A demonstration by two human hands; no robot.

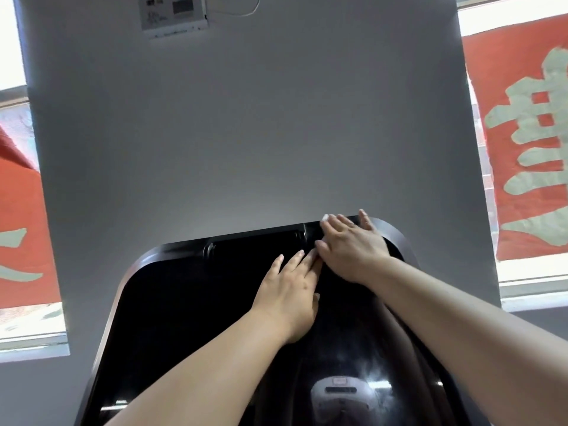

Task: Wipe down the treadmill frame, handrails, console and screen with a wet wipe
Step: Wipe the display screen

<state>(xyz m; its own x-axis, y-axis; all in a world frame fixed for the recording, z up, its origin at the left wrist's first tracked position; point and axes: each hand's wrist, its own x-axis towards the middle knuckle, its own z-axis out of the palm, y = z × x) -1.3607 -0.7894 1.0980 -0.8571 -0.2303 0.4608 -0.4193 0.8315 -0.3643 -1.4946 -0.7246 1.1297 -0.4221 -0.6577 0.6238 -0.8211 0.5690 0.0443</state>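
Grey wall point(246, 133) behind, flanked by red banners point(519, 142). Black treadmill screen point(184, 309), glossy, tilted toward the viewer. Left hand point(289, 293), fingers straight, flat on the screen. Right hand point(353, 244), fingers extended, pressing a white wet wipe point(325, 217) against the screen's upper right edge; wipe mostly hidden.

Both hands point(353, 247) flat on black screen point(190, 302) (top edge).
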